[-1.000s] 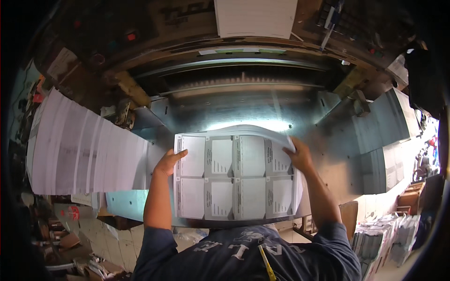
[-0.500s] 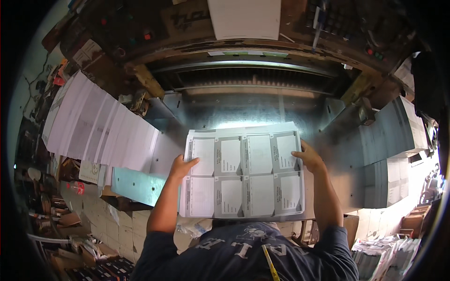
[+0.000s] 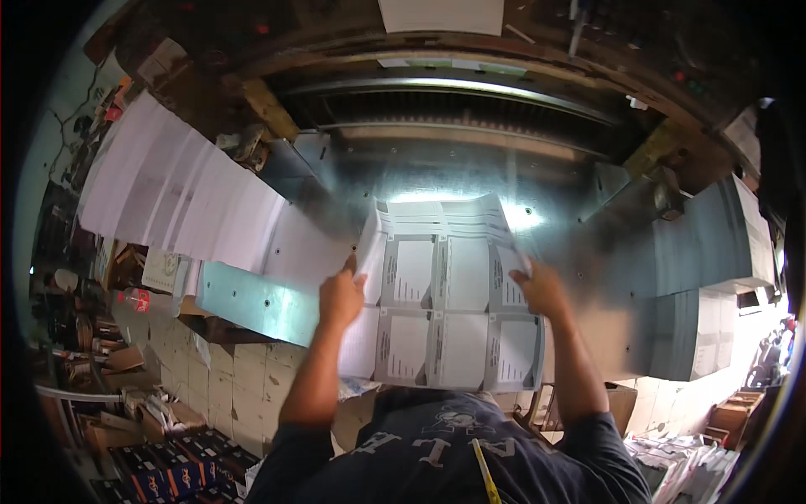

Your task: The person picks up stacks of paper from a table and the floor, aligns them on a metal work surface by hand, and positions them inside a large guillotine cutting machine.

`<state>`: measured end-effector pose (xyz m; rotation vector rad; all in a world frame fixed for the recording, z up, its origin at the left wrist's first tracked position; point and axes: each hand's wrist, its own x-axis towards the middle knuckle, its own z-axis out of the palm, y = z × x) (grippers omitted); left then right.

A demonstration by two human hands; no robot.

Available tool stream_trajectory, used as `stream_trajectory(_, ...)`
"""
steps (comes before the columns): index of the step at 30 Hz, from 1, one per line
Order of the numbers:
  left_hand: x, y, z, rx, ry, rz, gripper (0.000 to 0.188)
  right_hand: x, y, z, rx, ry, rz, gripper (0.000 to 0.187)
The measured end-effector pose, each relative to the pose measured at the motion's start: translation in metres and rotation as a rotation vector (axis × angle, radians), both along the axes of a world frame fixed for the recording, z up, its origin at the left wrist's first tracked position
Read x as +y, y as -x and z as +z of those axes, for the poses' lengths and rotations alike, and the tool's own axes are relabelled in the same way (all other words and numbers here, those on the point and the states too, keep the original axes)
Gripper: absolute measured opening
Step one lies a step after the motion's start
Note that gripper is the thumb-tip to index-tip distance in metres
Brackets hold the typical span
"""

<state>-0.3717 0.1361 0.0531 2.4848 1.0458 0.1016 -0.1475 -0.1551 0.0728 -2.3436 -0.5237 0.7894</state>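
Note:
A stack of printed paper sheets (image 3: pixel 460 277) lies on the metal machine table (image 3: pixel 403 172) in front of me, its near edge close to my shirt. Grey and white panels in rows cover the top sheet. My left hand (image 3: pixel 342 294) grips the stack's left side, thumb and fingers closed around the edge. On the opposite side my right hand (image 3: pixel 539 286) pinches the right edge, with the thumb on top. Between the hands the sheets bow, and their far edges fan into several layers. The fingers under the paper are hidden.
A long row of stacked paper (image 3: pixel 180 181) stands at the left, and more paper stacks (image 3: pixel 714 239) stand at the right. Ahead is the machine's dark slot (image 3: pixel 453 113) with a metal bar. Cartons (image 3: pixel 172 470) sit on the floor at lower left.
The flat stack is now bent, its far edge fanned and its sides curled upward. My left hand has moved inward to the right. The view has shifted slightly.

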Motion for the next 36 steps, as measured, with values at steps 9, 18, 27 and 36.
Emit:
stream_trajectory(9, 0.059, 0.075, 0.053, -0.858, 0.887, -0.091, 0.039, -0.073, 0.034, 0.041, 0.356, -1.025, -0.203, 0.044)
stream_trajectory(18, 0.029, 0.130, 0.028, -0.905, 0.810, -0.079, 0.066, -0.110, 0.096, 0.020, 0.044, -0.948, -0.279, 0.038)
stream_trajectory(27, 0.050, 0.089, 0.015, -0.995, 0.870, -0.353, 0.069, -0.092, 0.075, 0.007, 0.143, -1.105, -0.359, 0.050)
stream_trajectory(36, 0.052, 0.071, 0.024, -1.168, 0.928, -0.320, 0.073, -0.075, 0.074, 0.014, -0.020, -1.043, -0.371, 0.056)
